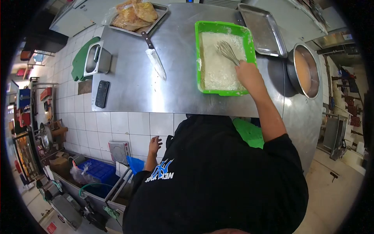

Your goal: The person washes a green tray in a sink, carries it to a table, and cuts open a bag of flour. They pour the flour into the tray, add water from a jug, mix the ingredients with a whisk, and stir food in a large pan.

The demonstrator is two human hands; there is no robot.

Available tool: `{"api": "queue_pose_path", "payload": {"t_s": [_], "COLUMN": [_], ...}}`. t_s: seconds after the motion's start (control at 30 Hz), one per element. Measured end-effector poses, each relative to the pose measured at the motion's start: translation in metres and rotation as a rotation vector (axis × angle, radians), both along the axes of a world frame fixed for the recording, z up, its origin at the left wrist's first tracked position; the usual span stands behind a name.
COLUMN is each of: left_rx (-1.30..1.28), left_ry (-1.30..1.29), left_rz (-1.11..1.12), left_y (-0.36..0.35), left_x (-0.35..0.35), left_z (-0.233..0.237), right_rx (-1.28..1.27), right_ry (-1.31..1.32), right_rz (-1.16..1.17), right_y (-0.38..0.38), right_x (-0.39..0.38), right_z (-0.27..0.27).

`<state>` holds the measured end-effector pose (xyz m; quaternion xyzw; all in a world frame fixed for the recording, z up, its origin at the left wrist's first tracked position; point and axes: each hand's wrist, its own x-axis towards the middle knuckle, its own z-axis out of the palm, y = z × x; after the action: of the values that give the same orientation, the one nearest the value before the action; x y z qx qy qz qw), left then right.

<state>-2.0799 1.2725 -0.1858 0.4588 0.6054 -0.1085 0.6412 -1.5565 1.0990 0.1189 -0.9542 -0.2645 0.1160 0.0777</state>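
My right hand is closed round the handle of a wire whisk. The whisk's loops rest in a pale, floury mixture that fills much of a bright green plastic tub. Flour smears mark the tub's rim. Away from the table, my left hand hangs low beside my body, its fingers loosely apart and nothing visible in them.
On the steel table lie a knife and a black phone. A metal container stands near the left edge. Behind are a tray of bagged meat and a metal tray; right, a bowl of orange liquid.
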Motion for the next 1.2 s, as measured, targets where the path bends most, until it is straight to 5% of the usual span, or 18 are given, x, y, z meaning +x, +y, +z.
{"api": "queue_pose_path", "payload": {"t_s": [0.07, 0.17, 0.37, 0.5, 0.67, 0.8, 0.93, 1.0, 1.03, 1.2], "left_rx": [-0.035, 0.001, 0.0, -0.047, 0.07, -0.013, 0.043, -0.112, -0.061, 0.013], "left_ry": [-0.066, -0.026, -0.082, -0.033, 0.01, 0.053, -0.038, -0.025, -0.046, -0.058], "left_rz": [0.137, -0.257, 0.115, 0.039, -0.335, -0.253, -0.286, -0.002, -0.044, -0.011], "left_y": [-0.001, 0.007, 0.009, -0.001, -0.015, -0.018, -0.008, 0.0, 0.003, 0.008], "left_x": [-0.004, -0.01, 0.009, -0.005, -0.019, -0.018, -0.023, -0.009, -0.003, 0.014], "left_z": [-0.004, -0.014, 0.011, -0.006, -0.007, -0.012, -0.024, -0.023, -0.018, 0.0], "right_rx": [0.043, 0.007, -0.16, -0.346, -0.402, -0.425, -0.366, -0.335, -0.318, -0.397], "right_ry": [-0.048, -0.044, -0.011, 0.02, -0.015, 0.001, -0.103, -0.127, -0.14, -0.068], "right_rz": [0.09, 0.138, 0.187, 0.123, 0.465, 0.649, 0.602, 0.526, 0.486, 0.438], "right_y": [0.02, 0.039, -0.009, -0.055, -0.095, -0.099, -0.089, -0.094, -0.097, -0.095], "right_x": [0.011, -0.003, -0.055, -0.032, 0.02, 0.026, 0.011, 0.011, 0.009, -0.001], "right_z": [-0.014, -0.02, 0.008, 0.029, 0.08, 0.058, 0.014, 0.0, -0.004, 0.016]}}
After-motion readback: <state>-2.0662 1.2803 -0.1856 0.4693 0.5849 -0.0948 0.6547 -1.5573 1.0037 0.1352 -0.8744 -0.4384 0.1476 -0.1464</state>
